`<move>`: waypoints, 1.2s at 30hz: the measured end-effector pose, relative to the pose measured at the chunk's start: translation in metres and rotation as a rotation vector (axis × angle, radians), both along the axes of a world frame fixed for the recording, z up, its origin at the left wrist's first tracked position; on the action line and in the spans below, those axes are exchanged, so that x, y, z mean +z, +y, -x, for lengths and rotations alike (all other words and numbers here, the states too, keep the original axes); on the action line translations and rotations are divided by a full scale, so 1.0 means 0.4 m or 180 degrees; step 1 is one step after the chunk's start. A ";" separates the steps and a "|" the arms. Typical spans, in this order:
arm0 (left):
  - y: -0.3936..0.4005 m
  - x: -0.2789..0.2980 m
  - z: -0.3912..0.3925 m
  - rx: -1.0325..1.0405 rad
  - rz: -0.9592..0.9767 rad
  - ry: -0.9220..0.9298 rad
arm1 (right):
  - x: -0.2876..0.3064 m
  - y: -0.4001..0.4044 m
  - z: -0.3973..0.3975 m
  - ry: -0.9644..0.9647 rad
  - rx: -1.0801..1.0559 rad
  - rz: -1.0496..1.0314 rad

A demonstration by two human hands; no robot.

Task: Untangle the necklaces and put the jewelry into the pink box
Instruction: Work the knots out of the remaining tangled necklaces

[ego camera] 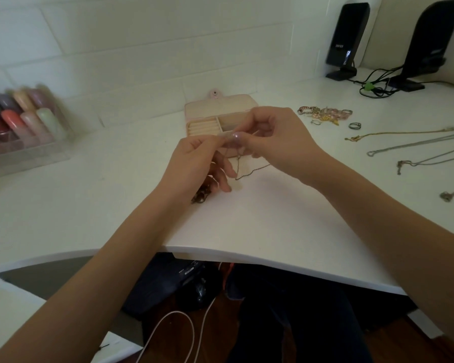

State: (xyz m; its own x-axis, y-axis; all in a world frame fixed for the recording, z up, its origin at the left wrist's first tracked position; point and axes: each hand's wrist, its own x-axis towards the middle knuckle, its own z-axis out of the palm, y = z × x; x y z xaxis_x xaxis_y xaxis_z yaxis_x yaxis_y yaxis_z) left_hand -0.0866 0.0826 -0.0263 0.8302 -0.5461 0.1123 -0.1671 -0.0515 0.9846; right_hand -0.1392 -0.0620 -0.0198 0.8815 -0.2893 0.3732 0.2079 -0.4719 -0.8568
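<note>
Centrally, a white desk [273,231] held an open pink box [215,119] at its far middle. Just near of it, the left hand [197,158] and right hand [278,137] met, fingertips of both pinching a thin dark chain [252,172] that drooped to the desk. About 4 freed necklaces [404,145] lay far right beside a small jewelry pile [323,113]. Pulling hard could probably tighten the knot or snap the fine chain.

Small pale logo on front of left black speaker [347,35], blurred, letters not legible. Second speaker [430,40] bears faint mark, also unreadable. No other text, numbers, signs readable.
</note>
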 end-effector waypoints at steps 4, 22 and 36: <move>0.004 0.003 -0.001 0.0017 -0.0018 -0.0038 | 0.022 -0.024 0.005 0.0032 -0.0072 -0.0869; 0.001 -0.006 0.001 0.0273 -0.0098 -0.0448 | 0.032 -0.041 0.007 0.0410 0.0349 -0.1746; 0.008 -0.005 -0.001 0.0471 0.0129 -0.0727 | 0.039 -0.054 0.008 0.0313 0.0361 -0.2024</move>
State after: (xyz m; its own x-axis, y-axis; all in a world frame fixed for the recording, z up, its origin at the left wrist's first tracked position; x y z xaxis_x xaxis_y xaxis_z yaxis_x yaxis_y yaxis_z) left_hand -0.0861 0.0857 -0.0283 0.8512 -0.4121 0.3250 -0.3786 -0.0533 0.9240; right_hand -0.1423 -0.0836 -0.0043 0.9408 -0.3302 0.0760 0.1329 0.1534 -0.9792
